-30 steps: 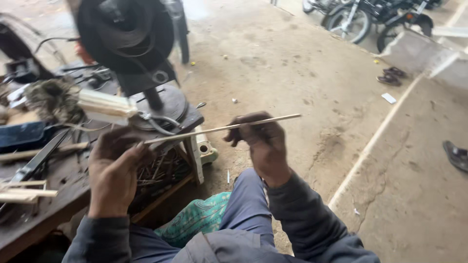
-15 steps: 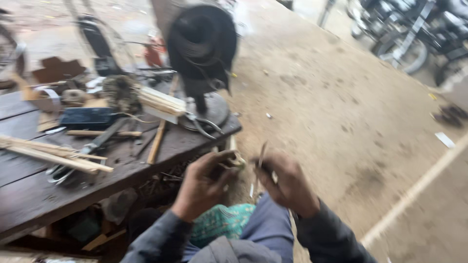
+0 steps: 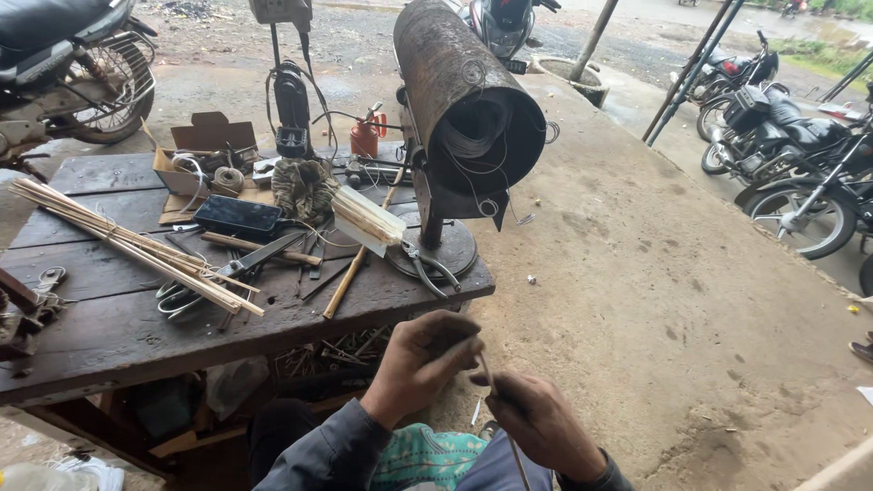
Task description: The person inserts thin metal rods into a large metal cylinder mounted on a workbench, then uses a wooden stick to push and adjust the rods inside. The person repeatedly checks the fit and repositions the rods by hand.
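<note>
Evidently your view had swung back over the dark wooden workbench (image 3: pixel 109 336), which a second ago filled only the left edge of the frame; now most of its top showed, with parked motorcycles (image 3: pixel 800 155) standing off on the wet ground to the right. On the bench rose the rusty metal cylinder (image 3: pixel 459 100) on its round stand, seen end-on, with a long bundle of split bamboo sticks (image 3: pixel 136 245) lying across the boards to its left and a shorter pale bundle (image 3: pixel 368 218) just beside the stand. Scissors (image 3: pixel 218 273) and a wooden-handled tool (image 3: pixel 350 273) lay between them.

Your hands had dropped low, over your lap. A second earlier you held the thin stick level between them, well spread; now it ran nearly upright, and the hands had closed in until they almost touched. Your left hand (image 3: pixel 420 359) was curled shut around the thin bamboo stick (image 3: pixel 500 409) at its top end, and your right hand (image 3: pixel 538 423) pinched it just below, so the work looked to have moved to the stick's end.
</note>
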Available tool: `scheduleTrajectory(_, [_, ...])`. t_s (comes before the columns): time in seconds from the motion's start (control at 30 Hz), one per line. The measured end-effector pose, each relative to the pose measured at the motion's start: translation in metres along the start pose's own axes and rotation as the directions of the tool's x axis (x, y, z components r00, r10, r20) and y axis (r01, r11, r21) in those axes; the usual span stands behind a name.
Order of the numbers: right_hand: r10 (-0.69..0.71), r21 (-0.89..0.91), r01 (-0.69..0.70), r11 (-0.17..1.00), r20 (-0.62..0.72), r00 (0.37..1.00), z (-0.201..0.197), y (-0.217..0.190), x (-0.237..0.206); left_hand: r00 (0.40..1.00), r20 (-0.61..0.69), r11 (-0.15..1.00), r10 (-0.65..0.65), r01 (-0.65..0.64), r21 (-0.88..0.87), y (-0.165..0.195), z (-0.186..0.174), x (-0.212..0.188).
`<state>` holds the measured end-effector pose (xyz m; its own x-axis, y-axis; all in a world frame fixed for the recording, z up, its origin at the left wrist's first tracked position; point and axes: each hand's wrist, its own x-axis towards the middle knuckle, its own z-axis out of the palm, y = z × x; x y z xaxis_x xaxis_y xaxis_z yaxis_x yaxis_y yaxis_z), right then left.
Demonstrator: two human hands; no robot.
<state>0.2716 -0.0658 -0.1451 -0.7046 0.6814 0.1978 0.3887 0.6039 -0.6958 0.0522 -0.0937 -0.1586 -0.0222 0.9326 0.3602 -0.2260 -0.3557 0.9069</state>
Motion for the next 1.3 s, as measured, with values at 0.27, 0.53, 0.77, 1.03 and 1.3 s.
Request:
scheduleTrajectory(0.27, [0.039,0.883,0.111,0.457,-0.144,0.989,0.013,0.022,-0.011,0.96,-0.27,0.955,-0.075,-0.009,-0.298,-0.014,-0.027,0.016])
scheduleTrajectory(0.53, [-0.286,0.051,0.366,0.929,-0.528,0.799,0.02,-0.006,-0.014,0.944,-0.327,0.981,0.05,-0.109,-0.162,-0.009,-0.032,0.031])
scheduleTrajectory(0.77, [-0.244,0.015,0.318,0.948,-0.604,0.758,-0.002,-0.018,-0.013,0.954,-0.176,0.958,0.243,-0.207,0.2,0.011,-0.046,0.04])
scheduleTrajectory(1.03, [-0.475,-0.206,0.479,0.853,-0.687,0.551,-0.054,-0.022,0.012,0.833,0.004,0.438,0.553,-0.295,0.849,0.038,-0.06,0.071])
scheduleTrajectory(1.3, [-0.707,-0.641,0.347,0.684,-0.465,0.533,-0.113,-0.048,0.096,0.768,0.099,0.254,0.632,-0.326,0.911,0.081,-0.058,0.163])
